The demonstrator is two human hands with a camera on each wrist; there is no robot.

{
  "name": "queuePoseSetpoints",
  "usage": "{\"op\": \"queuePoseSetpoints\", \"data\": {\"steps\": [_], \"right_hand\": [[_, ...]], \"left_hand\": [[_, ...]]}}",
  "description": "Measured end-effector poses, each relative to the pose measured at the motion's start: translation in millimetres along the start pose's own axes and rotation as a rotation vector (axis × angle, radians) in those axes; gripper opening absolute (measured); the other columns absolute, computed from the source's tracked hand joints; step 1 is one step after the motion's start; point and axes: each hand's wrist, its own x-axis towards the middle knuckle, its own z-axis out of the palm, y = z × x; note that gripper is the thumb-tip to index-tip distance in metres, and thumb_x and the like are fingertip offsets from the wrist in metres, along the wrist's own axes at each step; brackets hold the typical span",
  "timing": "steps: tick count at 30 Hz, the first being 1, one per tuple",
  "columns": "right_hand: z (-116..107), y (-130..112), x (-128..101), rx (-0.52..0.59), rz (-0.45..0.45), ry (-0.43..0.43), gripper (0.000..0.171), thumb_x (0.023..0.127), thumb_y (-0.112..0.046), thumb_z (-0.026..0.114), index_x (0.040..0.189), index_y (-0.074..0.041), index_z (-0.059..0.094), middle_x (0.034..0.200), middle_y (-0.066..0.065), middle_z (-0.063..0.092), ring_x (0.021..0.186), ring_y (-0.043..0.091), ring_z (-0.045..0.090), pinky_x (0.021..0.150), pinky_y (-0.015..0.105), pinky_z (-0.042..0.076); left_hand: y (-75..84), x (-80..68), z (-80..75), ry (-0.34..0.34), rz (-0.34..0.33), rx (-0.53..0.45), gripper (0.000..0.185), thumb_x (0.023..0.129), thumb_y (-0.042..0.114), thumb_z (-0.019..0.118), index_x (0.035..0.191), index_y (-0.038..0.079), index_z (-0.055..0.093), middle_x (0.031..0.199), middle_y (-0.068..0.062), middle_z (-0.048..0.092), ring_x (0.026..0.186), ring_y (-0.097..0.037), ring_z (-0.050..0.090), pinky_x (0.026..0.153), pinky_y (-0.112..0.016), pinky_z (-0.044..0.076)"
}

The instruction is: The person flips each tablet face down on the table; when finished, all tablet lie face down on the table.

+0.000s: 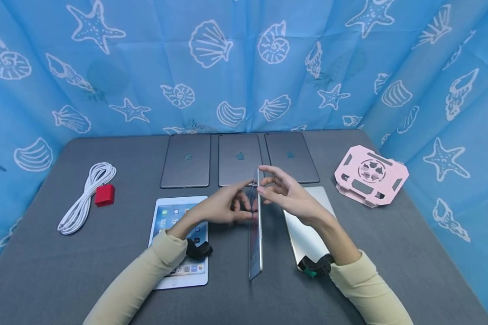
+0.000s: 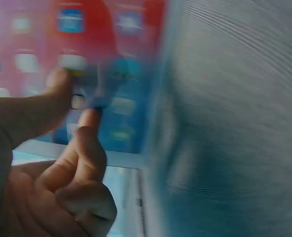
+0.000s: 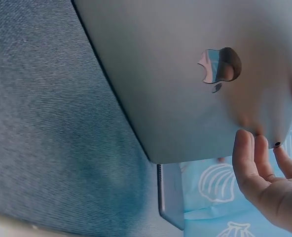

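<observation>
The tablet point(image 1: 255, 225) stands on edge on the tabletop point(image 1: 382, 253), directly between the two hands, its long axis running from the person outward and its lower long edge resting on the surface. Its screen faces the left hand point(image 1: 223, 207); its grey back faces the right hand point(image 1: 286, 192). Both hands meet it at the far upper end and are equally near. The left hand's thumb and fingertips press the screen side, with the remaining fingers curled. The right hand's fingers are nearly straight and lie against the back near the camera corner. To the outside of the left hand lies a lit white tablet point(image 1: 179, 239); to the outside of the right hand, a silver tablet point(image 1: 309, 225) face down.
</observation>
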Motion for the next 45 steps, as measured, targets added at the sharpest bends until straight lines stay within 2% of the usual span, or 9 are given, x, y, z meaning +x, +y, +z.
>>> {"op": "queuePoseSetpoints", "data": {"steps": [4, 7, 11, 14, 22, 26, 31, 38, 45], "right_hand": [[0.0, 2.7, 1.2, 0.003, 0.010, -0.022, 0.064, 0.106, -0.022, 0.057, 0.161, -0.014, 0.026, 0.136, 0.020, 0.047, 0.117, 0.020, 0.058, 0.101, 0.050, 0.052], [-0.3, 4.3, 0.9, -0.001, 0.014, -0.037, 0.068, 0.105, -0.025, 0.059, 0.162, -0.015, 0.024, 0.139, 0.021, 0.046, 0.117, 0.022, 0.059, 0.101, 0.051, 0.051], [0.4, 8.4, 1.0, 0.000, 0.022, -0.067, 0.074, 0.103, -0.027, 0.064, 0.163, -0.018, 0.023, 0.143, 0.020, 0.045, 0.119, 0.025, 0.059, 0.102, 0.052, 0.051], [2.9, 12.3, 3.7, -0.013, 0.040, -0.087, 0.075, 0.101, -0.026, 0.067, 0.163, -0.019, 0.024, 0.145, 0.020, 0.045, 0.120, 0.029, 0.059, 0.101, 0.053, 0.050], [8.9, 23.6, 15.1, -0.088, 0.102, -0.144, 0.076, 0.099, -0.020, 0.069, 0.162, -0.020, 0.026, 0.144, 0.022, 0.045, 0.119, 0.028, 0.063, 0.096, 0.045, 0.054], [9.6, 27.5, 19.4, -0.134, 0.150, -0.161, 0.077, 0.098, -0.020, 0.071, 0.162, -0.021, 0.027, 0.144, 0.022, 0.045, 0.122, 0.033, 0.062, 0.095, 0.042, 0.054], [11.9, 31.8, 21.6, -0.237, 0.198, -0.159, 0.082, 0.096, -0.019, 0.074, 0.162, -0.016, 0.026, 0.143, 0.022, 0.049, 0.128, 0.037, 0.057, 0.096, 0.042, 0.055], [17.9, 31.4, 21.8, -0.337, 0.181, -0.133, 0.084, 0.093, -0.017, 0.077, 0.161, -0.013, 0.028, 0.140, 0.022, 0.052, 0.127, 0.037, 0.057, 0.096, 0.045, 0.055], [21.4, 30.7, 21.3, -0.409, 0.157, -0.118, 0.085, 0.092, -0.020, 0.078, 0.161, -0.010, 0.029, 0.138, 0.022, 0.053, 0.126, 0.038, 0.058, 0.100, 0.049, 0.053]], "left_hand": [[12.4, -3.7, -9.0, 0.035, 0.052, -0.092, 0.087, 0.099, 0.019, 0.069, 0.164, 0.006, 0.014, 0.101, -0.009, 0.074, 0.077, -0.018, 0.069, 0.071, -0.030, 0.056], [20.8, -5.5, -14.0, 0.068, 0.066, -0.099, 0.088, 0.100, 0.039, 0.066, 0.164, 0.007, 0.016, 0.102, -0.008, 0.075, 0.083, -0.030, 0.070, 0.078, -0.033, 0.056], [25.6, -9.3, -18.6, 0.071, 0.062, -0.109, 0.099, 0.094, 0.062, 0.061, 0.165, 0.010, 0.015, 0.106, -0.016, 0.074, 0.088, -0.039, 0.070, 0.082, -0.035, 0.056], [25.9, -12.5, -22.1, 0.067, 0.059, -0.121, 0.099, 0.094, 0.062, 0.061, 0.165, 0.011, 0.014, 0.108, -0.022, 0.073, 0.089, -0.042, 0.069, 0.082, -0.038, 0.056], [23.3, -19.9, -32.3, 0.034, 0.030, -0.119, 0.109, 0.089, 0.069, 0.062, 0.166, 0.012, 0.010, 0.102, -0.021, 0.072, 0.089, -0.043, 0.069, 0.080, -0.036, 0.054], [20.8, -23.7, -37.8, 0.027, 0.025, -0.129, 0.109, 0.088, 0.070, 0.064, 0.165, 0.012, 0.012, 0.100, -0.020, 0.073, 0.089, -0.042, 0.069, 0.079, -0.037, 0.053], [18.6, -29.9, -43.6, 0.032, 0.012, -0.133, 0.103, 0.090, 0.063, 0.068, 0.164, 0.012, 0.018, 0.096, -0.006, 0.073, 0.089, -0.036, 0.069, 0.077, -0.035, 0.051], [16.8, -38.6, -51.1, 0.024, -0.007, -0.137, 0.092, 0.096, 0.039, 0.072, 0.164, 0.008, 0.018, 0.096, -0.006, 0.072, 0.087, -0.039, 0.068, 0.078, -0.036, 0.054], [8.9, -42.5, -54.6, 0.037, -0.021, -0.164, 0.087, 0.095, 0.022, 0.074, 0.162, 0.005, 0.022, 0.095, -0.006, 0.072, 0.078, -0.016, 0.066, 0.075, -0.031, 0.052]]}}
